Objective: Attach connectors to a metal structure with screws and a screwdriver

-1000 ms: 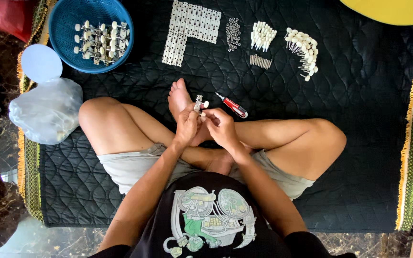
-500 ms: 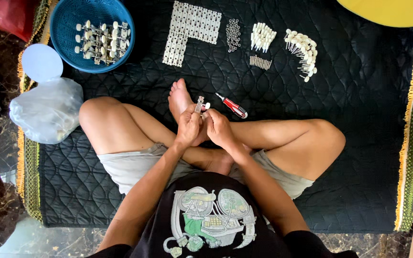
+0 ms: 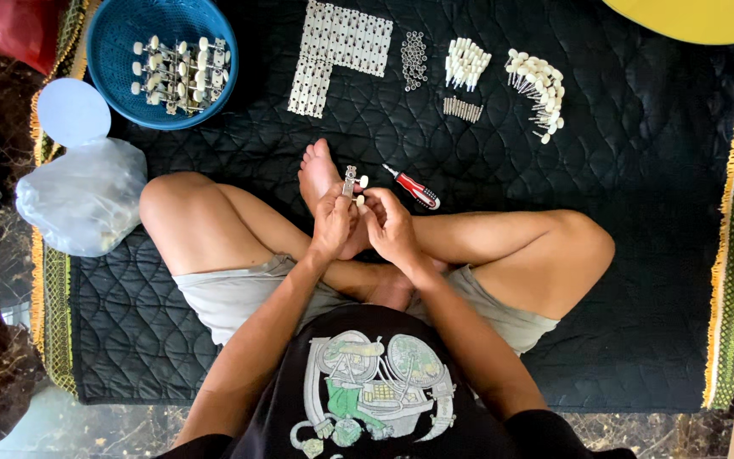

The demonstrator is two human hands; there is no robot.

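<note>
We find both hands brought together at the centre of the frame, above the crossed legs: the left hand (image 3: 333, 223) pinches a small metal tuner piece (image 3: 349, 180) upright between its fingertips, and the right hand (image 3: 389, 223) closes its fingertips on a white knob (image 3: 363, 181) at the piece's side. We judge the step in hand to be fitting a knob into the metal piece; the next move, in our assessment, calls for a steady grip by the left and a fine push or turn by the right. Just right of the hands a red-handled screwdriver (image 3: 414, 189) lies on the black quilted mat (image 3: 639, 170). Further out, along the top of the frame, lie a sheet of metal plates (image 3: 337, 47), a cluster of small rings (image 3: 414, 59), white pegs (image 3: 466, 62) and white-headed shafts (image 3: 539, 89). A blue basket (image 3: 121, 34) at upper left holds assembled pieces.
</note>
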